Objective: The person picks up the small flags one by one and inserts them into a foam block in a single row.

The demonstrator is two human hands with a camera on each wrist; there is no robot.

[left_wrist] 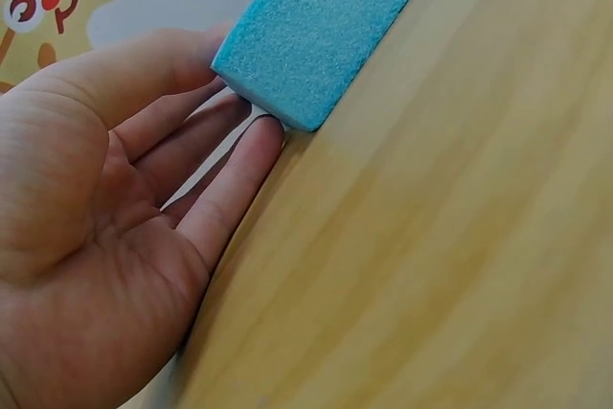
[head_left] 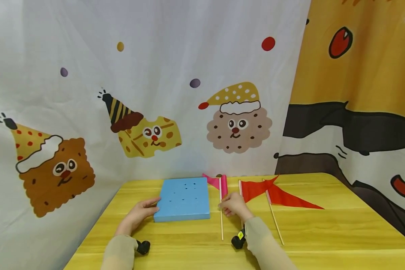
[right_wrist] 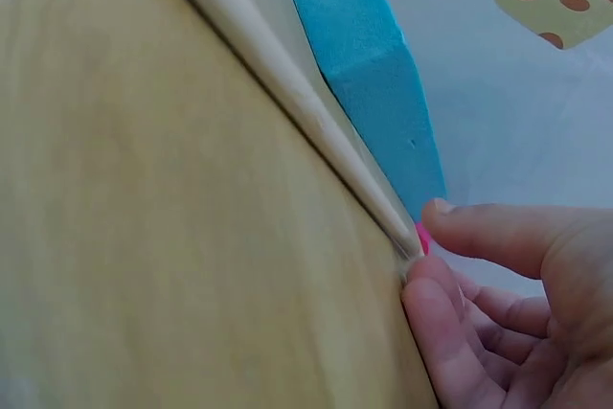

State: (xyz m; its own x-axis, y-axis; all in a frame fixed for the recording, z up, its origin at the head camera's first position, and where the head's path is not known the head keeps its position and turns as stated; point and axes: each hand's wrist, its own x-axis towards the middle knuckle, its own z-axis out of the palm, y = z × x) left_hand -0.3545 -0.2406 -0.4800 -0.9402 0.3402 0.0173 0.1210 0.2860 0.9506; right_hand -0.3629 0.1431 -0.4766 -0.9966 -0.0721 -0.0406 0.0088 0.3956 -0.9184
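Note:
A blue foam block (head_left: 185, 210) with small holes in its top lies flat on the table. My left hand (head_left: 140, 213) rests at its left side, thumb and fairly straight fingers (left_wrist: 235, 174) touching the corner. Right of the block lies a pink triangular flag (head_left: 214, 182) on a thin wooden stick (head_left: 222, 227). My right hand (head_left: 235, 205) is at the middle of that stick, with thumb (right_wrist: 493, 232) and curled fingers on either side of it. The exact contact is partly hidden in the right wrist view.
Two red triangular flags, one nearer (head_left: 254, 190) and one farther right (head_left: 293, 198), lie on sticks beside my right hand. The wood-grain table (head_left: 175, 247) meets a printed curtain (head_left: 189, 161) at the back. Black devices sit at both wrists.

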